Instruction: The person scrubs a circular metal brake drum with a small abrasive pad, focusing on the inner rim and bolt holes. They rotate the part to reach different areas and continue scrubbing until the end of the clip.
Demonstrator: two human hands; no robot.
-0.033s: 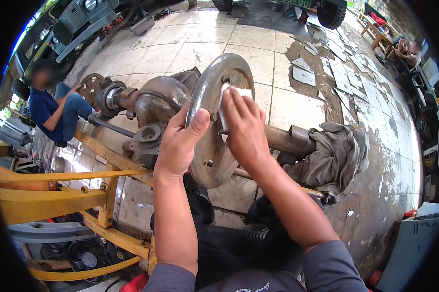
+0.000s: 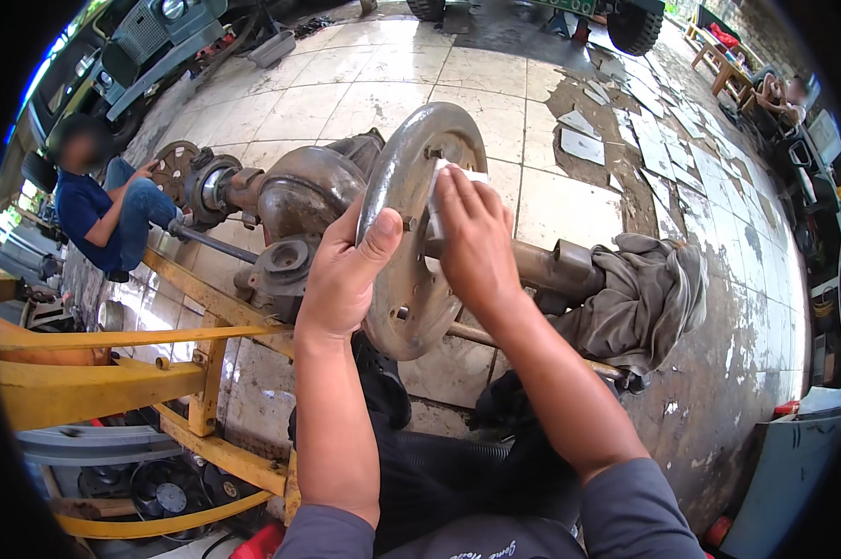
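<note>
A round grey metal brake drum [image 2: 397, 321] stands on edge in front of me, with studs and holes in its face. My left hand [image 2: 339, 270] is closed on its left rim, thumb on the near side. Against the face of the drum my right hand [image 2: 476, 224] presses a folded white sheet [image 2: 436, 212]; whether it is cloth or abrasive paper I cannot tell. Behind the drum lies a large axle housing [image 2: 313, 186] with a rounded middle. A crumpled grey-brown cloth [image 2: 644, 303] is draped over the axle's right end.
A yellow metal frame [image 2: 103, 387] stands at my left, with a fan [image 2: 169, 494] below it. Farther left a person in a blue shirt [image 2: 85, 210] sits by a round metal part [image 2: 171, 175]. Broken tiles [image 2: 581, 140] lie at the far right. Vehicles stand at the back.
My right hand has shifted slightly to the right with the white sheet, showing more of the drum's centre. My left hand keeps its place on the rim.
</note>
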